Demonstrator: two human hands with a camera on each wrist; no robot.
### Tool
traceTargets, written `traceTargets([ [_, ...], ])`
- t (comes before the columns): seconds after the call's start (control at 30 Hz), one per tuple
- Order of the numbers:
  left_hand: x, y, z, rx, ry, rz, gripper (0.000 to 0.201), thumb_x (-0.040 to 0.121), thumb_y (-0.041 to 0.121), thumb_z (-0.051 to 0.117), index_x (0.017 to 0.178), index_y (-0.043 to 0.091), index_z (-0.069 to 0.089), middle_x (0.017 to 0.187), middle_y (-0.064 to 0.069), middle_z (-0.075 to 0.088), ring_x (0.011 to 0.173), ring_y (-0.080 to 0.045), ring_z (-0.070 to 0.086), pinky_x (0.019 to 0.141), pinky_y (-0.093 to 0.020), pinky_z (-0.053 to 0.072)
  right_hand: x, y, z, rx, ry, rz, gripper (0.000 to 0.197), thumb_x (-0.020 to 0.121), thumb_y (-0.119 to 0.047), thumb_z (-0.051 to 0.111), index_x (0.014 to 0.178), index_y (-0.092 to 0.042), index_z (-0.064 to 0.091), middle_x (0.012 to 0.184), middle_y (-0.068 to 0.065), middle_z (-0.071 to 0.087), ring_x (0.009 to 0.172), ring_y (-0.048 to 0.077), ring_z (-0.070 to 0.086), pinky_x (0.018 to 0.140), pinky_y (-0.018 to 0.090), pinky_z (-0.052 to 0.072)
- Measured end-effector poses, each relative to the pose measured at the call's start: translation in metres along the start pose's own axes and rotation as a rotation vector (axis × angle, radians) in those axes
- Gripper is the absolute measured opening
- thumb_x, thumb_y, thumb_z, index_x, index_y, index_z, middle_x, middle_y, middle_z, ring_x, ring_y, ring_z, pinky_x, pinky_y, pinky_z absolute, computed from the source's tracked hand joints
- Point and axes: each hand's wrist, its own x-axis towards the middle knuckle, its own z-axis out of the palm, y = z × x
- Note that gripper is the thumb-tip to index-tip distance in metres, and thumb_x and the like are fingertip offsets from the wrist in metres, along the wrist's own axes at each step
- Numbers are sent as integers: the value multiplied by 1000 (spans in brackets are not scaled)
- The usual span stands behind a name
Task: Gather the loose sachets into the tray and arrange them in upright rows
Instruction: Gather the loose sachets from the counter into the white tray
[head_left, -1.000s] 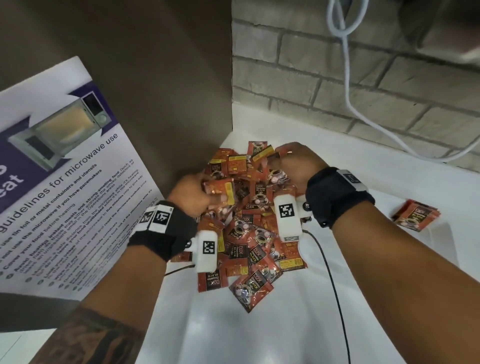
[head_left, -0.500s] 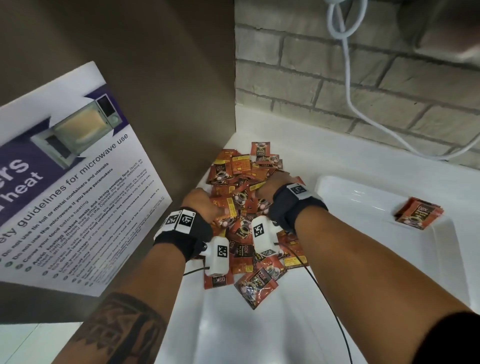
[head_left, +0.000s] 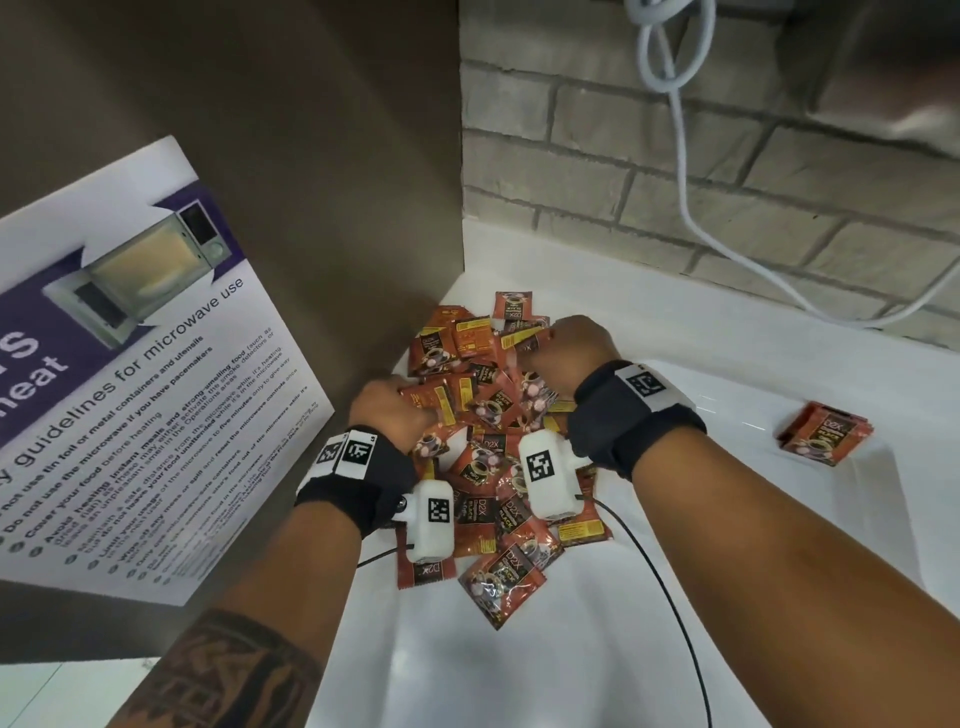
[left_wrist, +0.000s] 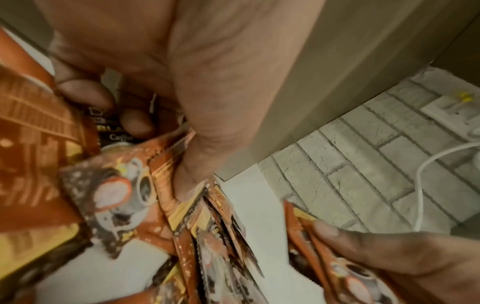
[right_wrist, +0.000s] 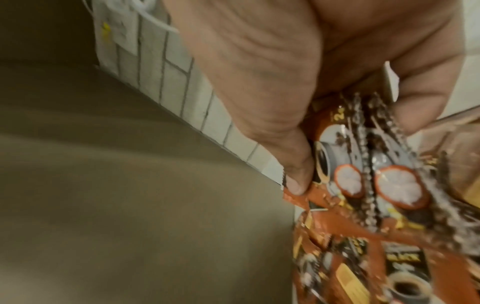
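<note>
A heap of orange-brown coffee sachets lies on the white counter in the corner. My left hand is at the heap's left edge; in the left wrist view its thumb and fingers pinch several sachets edge-on. My right hand sits at the heap's far side and grips a bundle of sachets between thumb and fingers. The white tray lies to the right, and a small stack of sachets rests flat in it.
A brown panel with a microwave guidelines poster closes off the left side. The brick wall behind has a white cable hanging down it. Thin black wires trail from my wrists over the counter.
My right hand dipped toward the middle of the heap, then moved back to its far side, still holding sachets. My left hand stayed at the left edge.
</note>
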Motion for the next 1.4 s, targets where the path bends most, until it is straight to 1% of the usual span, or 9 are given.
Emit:
traceTargets([
  [0.17, -5, 5, -17, -18, 40, 39, 21, 76, 32, 85, 88, 25, 69, 92, 0, 73, 83, -23, 70, 84, -35, 57, -36, 36, -48, 206, 92, -33, 33, 81, -42, 79, 71, -17, 58, 74, -1, 62, 71, 19, 59, 66, 30, 48],
  [0.3, -15, 15, -29, 1, 54, 86, 32, 70, 38, 89, 94, 20, 77, 87, 0, 76, 80, -22, 72, 83, -41, 60, -60, 96, -81, 152, 137, 96, 32, 82, -39, 77, 91, -11, 66, 92, 7, 69, 90, 28, 68, 86, 44, 57],
  [0.5, -41, 52, -31, 99, 35, 226, 28, 73, 42, 86, 86, 19, 77, 79, 1, 76, 75, -21, 72, 74, -38, 59, -84, 154, -77, 34, 75, 226, 33, 87, -39, 72, 98, -8, 66, 97, 10, 70, 89, 26, 65, 78, 35, 54],
  [0.6, -58, 87, -10, 79, -8, 317, 27, 71, 40, 88, 79, 18, 75, 72, 0, 74, 67, -23, 72, 61, -35, 58, -90, 162, -65, -27, 24, 221, 34, 90, -39, 68, 99, -6, 68, 99, 12, 70, 92, 27, 65, 76, 32, 50],
  [0.73, -76, 127, 37, 77, -218, 449, 28, 73, 41, 87, 87, 18, 79, 75, 3, 75, 70, -14, 73, 67, -31, 60, -93, 169, -58, 10, -63, 256, 31, 94, -29, 62, 110, -4, 71, 110, 15, 72, 91, 26, 66, 78, 34, 53],
  [0.83, -88, 146, 81, 206, -327, 533, 26, 78, 40, 82, 88, 17, 77, 80, 3, 74, 75, -15, 71, 69, -31, 57, -94, 173, -66, -88, -41, 258, 37, 99, -32, 56, 120, -4, 67, 122, 16, 66, 111, 31, 62, 97, 40, 49],
  [1.0, -91, 152, 132, 404, -402, 563, 27, 78, 41, 83, 86, 18, 70, 82, 6, 67, 81, -16, 66, 62, -22, 44, -94, 183, -77, -165, 38, 221, 43, 101, -42, 48, 127, -11, 63, 137, 7, 59, 126, 27, 53, 106, 35, 42],
  [1.17, -78, 135, 123, 323, -330, 552, 39, 80, 41, 81, 109, 20, 66, 107, 4, 66, 101, -16, 62, 95, -31, 48, -91, 175, -72, -88, 95, 158, 36, 96, -42, 57, 122, -19, 65, 125, 1, 65, 115, 23, 59, 90, 31, 43],
  [1.4, -8, 103, 54, 362, -96, 386, 32, 93, 46, 56, 102, 18, 66, 104, 4, 67, 93, -17, 61, 81, -27, 45, -68, 105, -55, 86, 121, -50, 22, 94, -33, 64, 108, -19, 72, 115, -5, 69, 109, 16, 61, 97, 29, 45],
])
